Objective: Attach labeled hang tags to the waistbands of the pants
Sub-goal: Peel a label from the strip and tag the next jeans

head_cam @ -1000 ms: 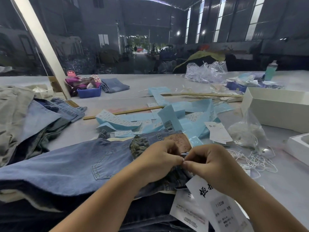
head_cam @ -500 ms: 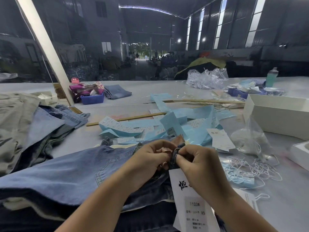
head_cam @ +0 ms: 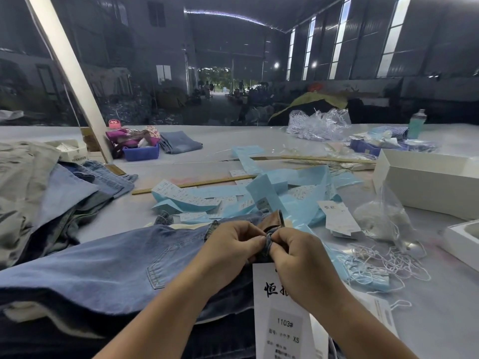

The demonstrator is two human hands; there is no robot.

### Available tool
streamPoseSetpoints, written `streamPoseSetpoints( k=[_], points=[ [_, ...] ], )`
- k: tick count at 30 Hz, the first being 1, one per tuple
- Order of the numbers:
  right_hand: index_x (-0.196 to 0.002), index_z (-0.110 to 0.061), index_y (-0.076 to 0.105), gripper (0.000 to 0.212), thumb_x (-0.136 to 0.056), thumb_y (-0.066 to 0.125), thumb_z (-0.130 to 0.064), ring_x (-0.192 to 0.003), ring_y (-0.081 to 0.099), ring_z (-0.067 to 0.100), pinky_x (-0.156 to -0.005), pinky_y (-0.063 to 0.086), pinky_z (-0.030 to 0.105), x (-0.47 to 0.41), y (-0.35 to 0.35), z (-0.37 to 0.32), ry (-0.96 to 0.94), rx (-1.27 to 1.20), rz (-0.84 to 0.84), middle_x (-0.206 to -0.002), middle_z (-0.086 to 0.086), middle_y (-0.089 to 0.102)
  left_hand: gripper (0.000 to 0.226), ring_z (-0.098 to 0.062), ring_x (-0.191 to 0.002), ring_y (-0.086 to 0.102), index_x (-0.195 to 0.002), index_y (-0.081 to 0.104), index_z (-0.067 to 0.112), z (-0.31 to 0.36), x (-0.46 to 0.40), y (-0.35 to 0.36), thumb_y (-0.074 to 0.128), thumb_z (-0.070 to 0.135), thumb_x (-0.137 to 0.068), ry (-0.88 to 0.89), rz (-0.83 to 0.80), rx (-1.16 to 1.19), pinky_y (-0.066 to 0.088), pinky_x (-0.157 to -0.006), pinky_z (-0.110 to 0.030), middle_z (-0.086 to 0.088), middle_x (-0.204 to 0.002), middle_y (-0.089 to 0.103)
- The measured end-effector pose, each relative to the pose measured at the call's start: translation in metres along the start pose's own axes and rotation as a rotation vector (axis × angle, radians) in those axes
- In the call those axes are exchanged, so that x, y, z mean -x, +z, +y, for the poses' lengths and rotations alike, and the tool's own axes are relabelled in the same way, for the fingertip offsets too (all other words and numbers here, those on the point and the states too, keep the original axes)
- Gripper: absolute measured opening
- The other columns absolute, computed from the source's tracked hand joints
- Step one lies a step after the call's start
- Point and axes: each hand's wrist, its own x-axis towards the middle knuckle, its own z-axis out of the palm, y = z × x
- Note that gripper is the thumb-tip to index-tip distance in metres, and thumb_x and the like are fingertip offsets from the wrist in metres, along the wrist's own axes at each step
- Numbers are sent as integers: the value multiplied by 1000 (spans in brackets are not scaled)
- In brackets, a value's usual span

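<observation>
From the head camera, a broad pale table (head_cam: pixel 233 141) is crowded. To the left lies a heap of folded garments (head_cam: pixel 39 193), grey twill over faded denim. Behind it a small blue plastic bin (head_cam: pixel 141 152) holds pink and patterned cloth, with a folded pair of jeans (head_cam: pixel 180 142) just beside it. A long wooden ruler (head_cam: pixel 191 183) lies across the middle, partly buried under curling strips of glossy light-blue label backing paper (head_cam: pixel 280 193) and small printed stickers. To the right stand an open white cardboard box (head_cam: pixel 425 182), a crinkled clear plastic bag (head_cam: pixel 383 221) of white string, and a loose tangle of white string loops (head_cam: pixel 383 263) spread on the table. A teal bottle (head_cam: pixel 416 124) stands far right.

Nearest the camera, blue denim pants (head_cam: pixel 103 257) lie flat across a darker stack, a stitched back pocket showing. Their waistband is bunched up at the centre, the brown leather patch (head_cam: pixel 273 221) folded upward. The left hand (head_cam: pixel 230 244) pinches this raised waistband fold with curled fingers. The right hand (head_cam: pixel 298 257) meets it, fingertips pinching the same denim fold; whether a string runs between them cannot be seen. A white card hang tag (head_cam: pixel 282 322), printed "1103#" and "XS", hangs just below the right hand, partly covered by the wrist.
</observation>
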Motion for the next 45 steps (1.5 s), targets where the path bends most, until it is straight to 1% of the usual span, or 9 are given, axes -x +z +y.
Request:
streamPoseSetpoints(
  k=[7,10,15,20,23,27,35,39,45],
  points=[
    [-70,-21,60,24,-94,57,-18,-60,62,9,-49,47,27,0,-2,1,-22,99,2,-65,-6,63,13,-5,-59,59,-83,74,19,1,1,-2,67,13,-91,12,-29,-22,47,-57,-20,1,-73,73],
    [-73,-23,64,21,-93,60,-24,-59,61,5,-48,39,16,0,-6,3,-35,166,-1,-66,-8,65,14,-3,-58,58,-82,75,20,2,2,-1,66,13,-91,15,-34,-55,46,-56,-17,4,-70,72],
    [-61,-24,56,31,-88,67,-34,-59,59,6,-51,37,16,0,-9,5,-28,196,86,-60,-9,61,14,-2,-50,52,-82,69,16,4,1,1,61,13,-93,-31,-25,-91,39,-49,-14,8,-57,62],
    [-65,-16,59,26,-88,68,-23,-54,59,6,-46,39,14,-2,-16,0,-21,31,42,-60,-4,61,20,-6,-46,49,-80,59,11,7,2,6,49,6,-97,-132,96,173,38,-44,-16,3,-56,56],
    [-63,-12,60,26,-89,61,-13,-55,62,11,-44,45,25,-3,-25,-2,32,-91,46,-57,2,62,19,-10,-49,49,-84,56,12,9,4,10,46,10,-100,-88,144,210,38,-47,-22,-3,-68,63],
    [-67,-13,59,19,-80,46,-18,-53,62,8,-43,42,21,-4,-34,-6,136,-329,4,-56,-4,63,17,-6,-43,45,-88,52,13,13,7,18,44,14,-102,17,171,229,37,-42,-19,2,-59,59],
    [-75,-16,66,23,-80,57,4,-42,45,-1,-48,36,22,-2,-55,10,181,-242,-145,-51,-11,58,17,-6,-48,48,-87,51,13,29,4,20,43,8,-101,220,284,98,39,-48,-16,2,-65,66],
    [-77,-12,66,21,-82,61,7,-46,50,6,-51,42,25,1,-58,14,204,-330,-175,-52,-8,59,17,-5,-50,50,-87,53,16,30,6,23,45,10,-101,212,232,36,40,-48,-15,3,-64,65],
    [-78,1,66,25,-86,52,20,-73,73,28,-62,57,28,4,-58,12,227,-836,-173,-76,17,69,18,-2,-53,59,-81,55,33,32,15,29,49,26,-96,227,152,-133,46,-49,-16,11,-71,67]
  ],
)
